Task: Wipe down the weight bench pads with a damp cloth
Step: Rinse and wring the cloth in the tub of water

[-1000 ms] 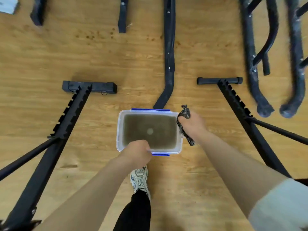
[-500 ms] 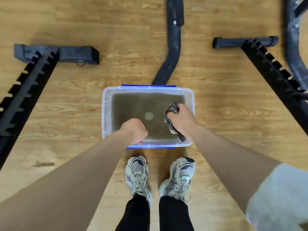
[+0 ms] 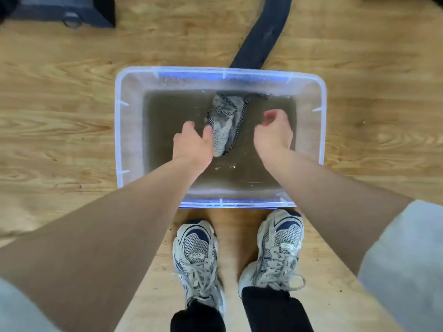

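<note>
One black frame foot (image 3: pixel 72 10) with a ring on its face lies on the wooden floor (image 3: pixel 60 104) at the top left, blurred. Right of it stands a clear plastic tub (image 3: pixel 119 130) with blue clips on its far and near rims. It holds murky brown water (image 3: pixel 165 121).

Left hand (image 3: pixel 191 144): reaches into the tub from the near side, back of the hand upward. The grip is released, with the fingers loosely spread. The thumb lies against the left edge of the cloth and is not closed round it.

Cloth (image 3: pixel 225 118): grey mesh with a dark patterned border, crumpled. It lies in the water between the two hands, running from the tub's far wall down to just beside the left wrist. Neither hand holds it.

Beyond the tub's far rim, a curved black tube (image 3: pixel 261 32) runs up and to the right, its lower end meeting the rim.

Right hand (image 3: pixel 273 135): also in the tub, just right of the cloth and apart from it. The grip is released and holds nothing. The fingers hang loosely curled and the fingertips are reddened.

Near the tub's front rim, a pair of grey and navy trainers (image 3: pixel 196 255) stands side by side on the floor, toes almost at the rim, with black trouser legs (image 3: pixel 275 310) above them. A pale grey sleeve (image 3: pixel 407 259) covers the right upper arm.
</note>
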